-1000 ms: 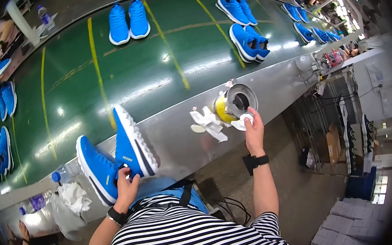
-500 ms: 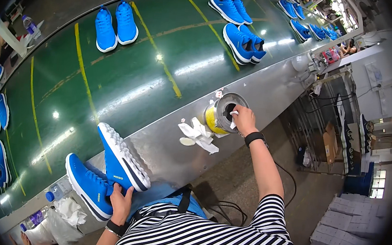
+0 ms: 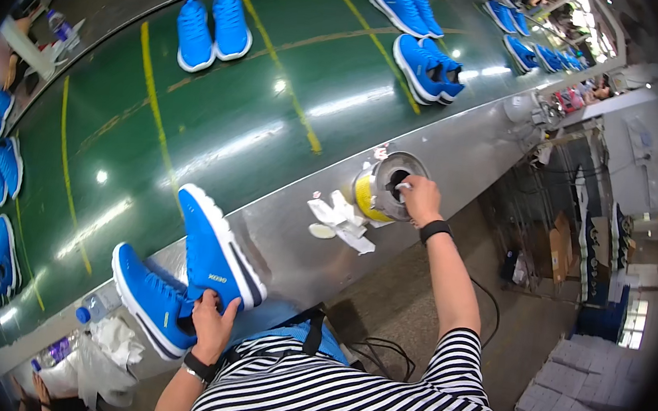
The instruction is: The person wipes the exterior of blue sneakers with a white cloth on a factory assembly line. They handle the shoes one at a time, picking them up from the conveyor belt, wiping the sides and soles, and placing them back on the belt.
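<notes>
My left hand (image 3: 212,328) is closed on the heel end of a blue sneaker (image 3: 214,251), which stands tilted with its white sole facing right. The mate, another blue sneaker (image 3: 149,296), lies beside it at the metal ledge, close to my fingers. My right hand (image 3: 423,200) pinches a small white cloth (image 3: 403,187) at the opening of a round metal can (image 3: 423,167) with a yellow label. Part of the cloth is hidden by my fingers and the can's dark mouth. Crumpled white cloth scraps (image 3: 343,220) lie left of the can.
A green conveyor belt (image 3: 217,125) with yellow lines carries several pairs of blue sneakers. Bottles (image 3: 98,306) and a plastic bag (image 3: 110,367) sit at lower left. Metal racks (image 3: 542,204) and stacked white boxes (image 3: 570,391) stand to the right. Another person's hand (image 3: 42,390) shows at lower left.
The held sneaker has turned, showing more of its blue side and less of its sole. My right hand has dipped the cloth closer into the can. The whole view has shifted slightly.
</notes>
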Demonstrator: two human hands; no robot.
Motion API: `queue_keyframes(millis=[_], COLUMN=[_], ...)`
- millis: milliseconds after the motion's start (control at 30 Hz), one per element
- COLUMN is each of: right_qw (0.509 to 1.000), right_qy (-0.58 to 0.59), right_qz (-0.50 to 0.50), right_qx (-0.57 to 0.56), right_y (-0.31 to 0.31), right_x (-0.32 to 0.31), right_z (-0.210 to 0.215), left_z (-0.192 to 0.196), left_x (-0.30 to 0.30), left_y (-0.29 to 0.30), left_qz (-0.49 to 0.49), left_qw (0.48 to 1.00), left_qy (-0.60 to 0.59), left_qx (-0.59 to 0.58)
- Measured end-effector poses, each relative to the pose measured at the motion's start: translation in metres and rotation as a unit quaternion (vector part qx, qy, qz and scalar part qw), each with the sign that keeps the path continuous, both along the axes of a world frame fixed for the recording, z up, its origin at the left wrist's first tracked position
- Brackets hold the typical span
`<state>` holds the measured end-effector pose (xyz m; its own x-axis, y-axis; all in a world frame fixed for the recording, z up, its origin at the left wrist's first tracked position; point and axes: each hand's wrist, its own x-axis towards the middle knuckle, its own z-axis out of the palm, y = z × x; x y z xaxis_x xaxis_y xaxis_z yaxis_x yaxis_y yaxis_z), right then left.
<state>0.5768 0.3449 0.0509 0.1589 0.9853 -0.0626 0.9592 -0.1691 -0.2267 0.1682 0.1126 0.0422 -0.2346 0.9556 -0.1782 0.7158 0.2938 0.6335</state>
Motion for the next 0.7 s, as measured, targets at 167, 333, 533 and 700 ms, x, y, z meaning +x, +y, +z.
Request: queue_keyframes(millis=[167,333,533,700], right_qw=[0.933,0.732,0.73,0.834], right_qy=[0.295,0.664,0.682,0.548], right_qz=[-0.035,-0.098,-0.016,0.063], right_qx=[0.204,0.118,-0.046,-0.03], right_y=[-0.017,-0.062,-0.131,-0.151], right_x=[0.02,-0.039,-0.174,-0.253], right_z=[0.009,0.038,0.002,-0.015], left_z=[0.0,0.0,0.004,-0.001], left_x=[0.003,0.006,0.002,0.008], left_y=[0.004,0.008,0.022,0.026], left_qz=[-0.018,-0.038,-0.085,-0.085], left_qw=[0.998,0.991,0.983,0.984], left_qy=[-0.05,-0.125,-0.128,-0.125], left_qx=[-0.032,-0.036,-0.099,-0.091])
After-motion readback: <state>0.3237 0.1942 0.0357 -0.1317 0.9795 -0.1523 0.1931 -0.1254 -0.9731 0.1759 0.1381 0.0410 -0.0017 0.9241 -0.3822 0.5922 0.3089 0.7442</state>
